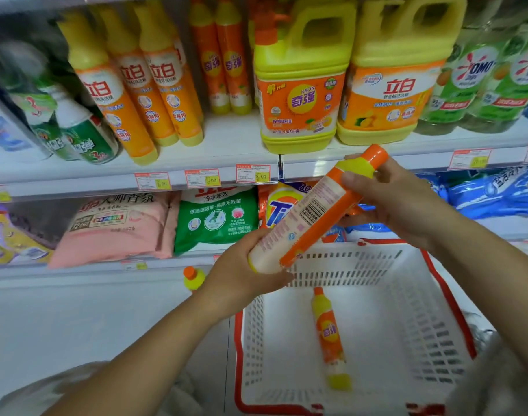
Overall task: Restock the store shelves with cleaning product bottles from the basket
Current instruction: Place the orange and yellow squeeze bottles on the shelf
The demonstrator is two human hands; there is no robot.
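The left hand (244, 274) and right hand (397, 202) are holding the bottle (309, 214) diagonally, fingers clamped on base and neck, cap pointing up-right past the right fingers.

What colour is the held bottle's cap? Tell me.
Orange; the held bottle has its cap clearest in head view.

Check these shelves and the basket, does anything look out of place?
Yes: a small orange-capped yellow bottle pokes up outside the white plastic basket, low beside the left hand, apart from every shelf row. Only its top shows.
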